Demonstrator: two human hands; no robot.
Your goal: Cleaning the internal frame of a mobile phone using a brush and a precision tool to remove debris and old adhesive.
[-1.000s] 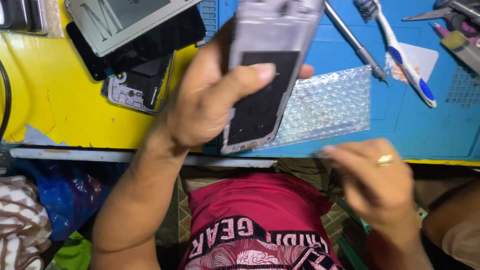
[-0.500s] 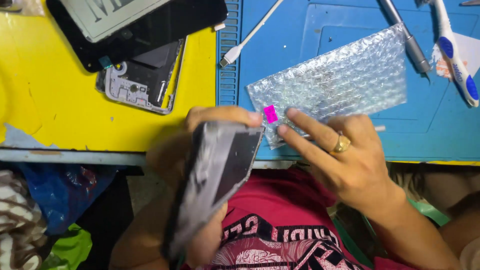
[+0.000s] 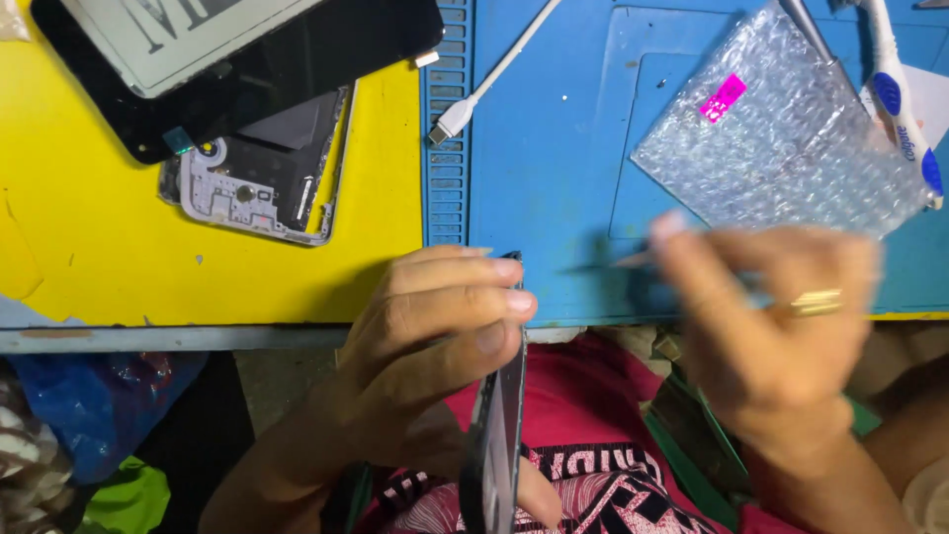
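Note:
My left hand [image 3: 435,346] grips a dark phone [image 3: 499,425], turned edge-on and upright over my lap, just in front of the table edge. My right hand [image 3: 771,346], blurred and wearing a gold ring, hovers to the right of the phone. Its fingers pinch a thin pointed tool [image 3: 633,259] whose tip points left over the blue mat [image 3: 554,178]. A bubble-wrap pouch [image 3: 791,158] with a pink sticker lies on the mat just beyond my right hand.
On the yellow tabletop [image 3: 99,257] lie an opened phone frame [image 3: 257,178] and a black screen panel [image 3: 297,59] with a grey device on it. A white cable plug [image 3: 450,121] and a toothbrush [image 3: 900,99] rest on the mat. Blue and green cloth [image 3: 99,415] sits lower left.
The phone has turned more edge-on in my left hand. My right hand left the bubble-wrap pouch, moved right, and now holds a thin tool. The view shifted down.

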